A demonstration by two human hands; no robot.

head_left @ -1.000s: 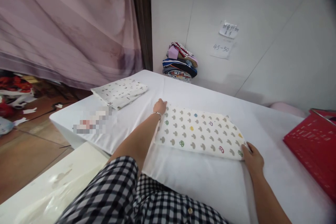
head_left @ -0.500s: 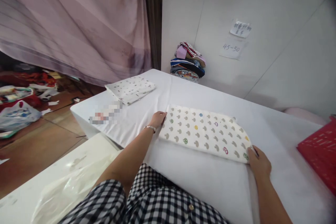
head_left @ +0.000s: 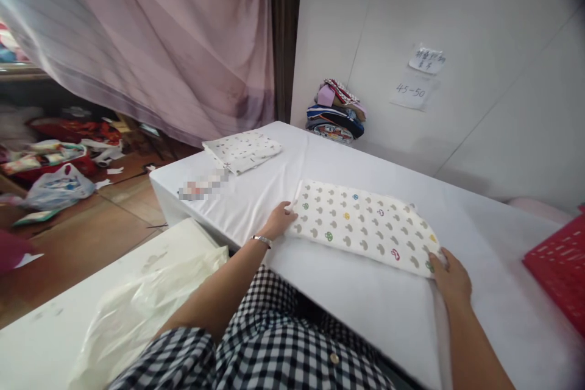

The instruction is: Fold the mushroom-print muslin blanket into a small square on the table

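A folded white cloth printed with small grey and coloured mushrooms (head_left: 363, 225) lies flat on the white table (head_left: 365, 304). My left hand (head_left: 278, 219) rests at the cloth's near left corner, fingers on its edge; a bracelet circles that wrist. My right hand (head_left: 450, 277) presses the cloth's near right corner, fingertips curled onto the edge. Both hands touch the cloth without lifting it.
A second folded patterned cloth (head_left: 242, 150) lies at the table's far left. A pile of coloured fabrics (head_left: 337, 111) sits against the wall. A red basket (head_left: 560, 268) stands at the right. A plastic bag (head_left: 137, 311) lies on a lower white surface at my left.
My left hand has slid along the cloth's left edge from the far corner to the near corner. The right hand stays at the near right corner. The camera turned left.
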